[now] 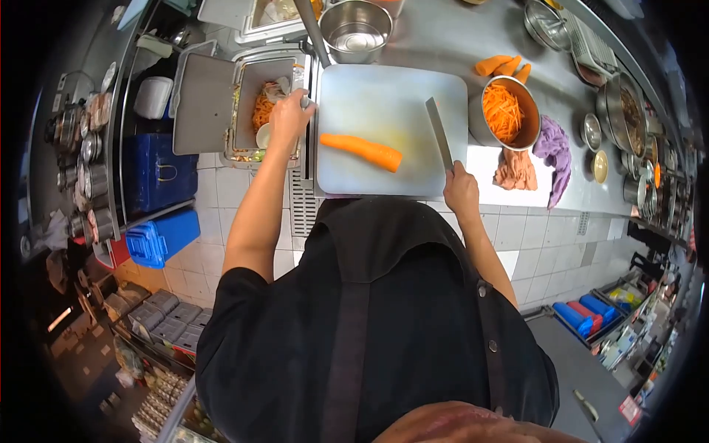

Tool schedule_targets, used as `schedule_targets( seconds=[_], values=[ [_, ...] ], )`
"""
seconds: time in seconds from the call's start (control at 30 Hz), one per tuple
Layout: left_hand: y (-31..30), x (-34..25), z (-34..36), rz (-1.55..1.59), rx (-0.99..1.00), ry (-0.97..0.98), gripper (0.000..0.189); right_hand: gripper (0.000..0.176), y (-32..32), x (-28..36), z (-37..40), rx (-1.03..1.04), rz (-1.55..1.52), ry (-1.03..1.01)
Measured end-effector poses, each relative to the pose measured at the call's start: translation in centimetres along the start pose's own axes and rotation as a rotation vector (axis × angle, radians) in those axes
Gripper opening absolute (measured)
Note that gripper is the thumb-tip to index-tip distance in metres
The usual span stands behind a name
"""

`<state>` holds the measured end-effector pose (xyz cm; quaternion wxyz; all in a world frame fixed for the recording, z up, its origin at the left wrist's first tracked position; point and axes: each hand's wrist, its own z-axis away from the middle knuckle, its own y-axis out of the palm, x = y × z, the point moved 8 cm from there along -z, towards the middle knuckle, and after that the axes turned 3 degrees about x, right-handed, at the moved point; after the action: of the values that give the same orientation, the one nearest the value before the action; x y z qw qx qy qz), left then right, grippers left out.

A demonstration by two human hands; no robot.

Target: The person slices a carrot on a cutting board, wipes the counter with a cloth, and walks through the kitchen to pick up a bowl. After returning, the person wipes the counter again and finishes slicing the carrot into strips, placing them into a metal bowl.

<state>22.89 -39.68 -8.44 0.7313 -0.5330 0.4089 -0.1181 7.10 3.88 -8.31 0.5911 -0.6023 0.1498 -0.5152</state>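
Right hand [461, 190] clamps knife [440, 133] at board [384, 96] edge; left hand [289, 118] (grip unclear) over bin [247, 81] rim.

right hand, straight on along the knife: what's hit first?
Looks free: right hand and knife point along bare cutting board, between the carrot and the bowl of shreds; then bare counter. Height unclear.

The knife [440, 134], a long flat grey blade, rests at an angle on the right side of the white cutting board [384, 96], and the peeled orange carrot [362, 150] lies whole and slanted at the centre.
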Motion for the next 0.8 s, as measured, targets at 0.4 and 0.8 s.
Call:
schedule_targets(
  seconds=[0.4, 0.8],
  values=[
    [-1.7, -0.7, -2.9, 0.412, -0.339, -0.001, 0.037, 0.019, 0.5, -0.5, 0.3, -0.062, 0.050, 0.062],
    [7.8, -33.8, 11.8, 0.293, 0.278, 1.093, 0.059, 0.020, -9.5, -3.0, 2.2, -0.350, -0.833, 0.360]
  ],
)
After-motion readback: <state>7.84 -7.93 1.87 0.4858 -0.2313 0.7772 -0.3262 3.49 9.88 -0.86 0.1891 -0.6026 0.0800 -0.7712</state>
